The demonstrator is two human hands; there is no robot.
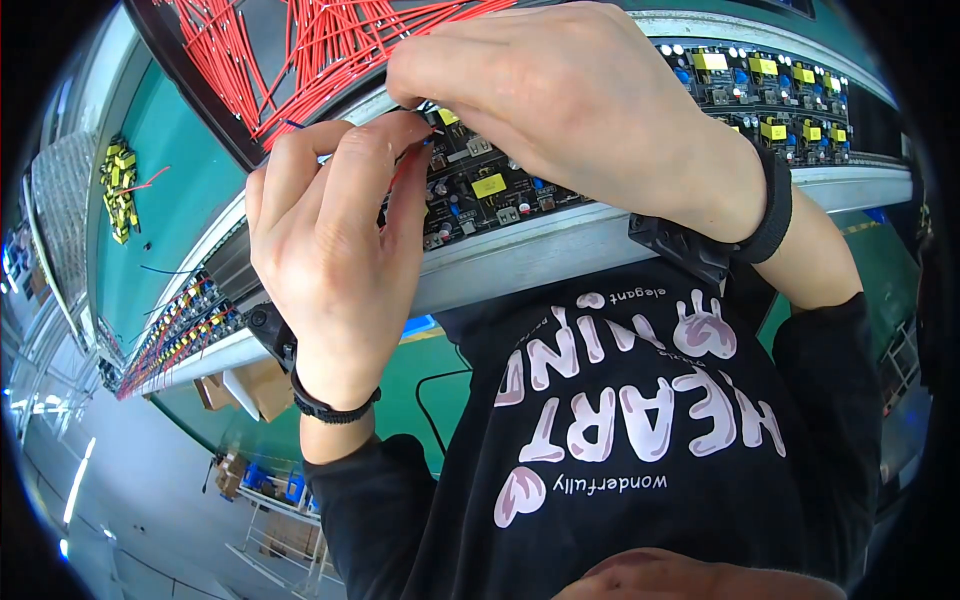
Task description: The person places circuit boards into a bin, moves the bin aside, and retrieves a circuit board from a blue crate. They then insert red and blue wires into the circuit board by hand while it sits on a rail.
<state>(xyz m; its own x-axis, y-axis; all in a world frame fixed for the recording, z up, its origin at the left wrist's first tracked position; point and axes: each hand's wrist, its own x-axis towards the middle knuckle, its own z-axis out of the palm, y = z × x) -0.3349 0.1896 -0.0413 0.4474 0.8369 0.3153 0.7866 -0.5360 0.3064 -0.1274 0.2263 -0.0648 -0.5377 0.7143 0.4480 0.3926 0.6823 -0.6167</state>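
Both my hands meet over a black circuit board (465, 188) with yellow blocks, silver connectors and small blue parts. My left hand (335, 220) is closed in a pinch, and a short stretch of red wire (403, 168) shows between its thumb and fingers. Close beside those fingertips, my right hand (565, 95) bends over the board from above with its fingers closed. Its fingertips touch down near the board's upper left corner, and what they hold, if anything, is hidden. A dark blue wire end pokes out just behind my left knuckles.
Many red wires (335, 45) lie in a dark tray beyond my hands. More populated boards (775, 95) sit along the metal rail (520, 250) to the right, and wired boards (190, 320) to the left. Yellow-and-black parts (120, 190) are heaped on the green surface (180, 130).
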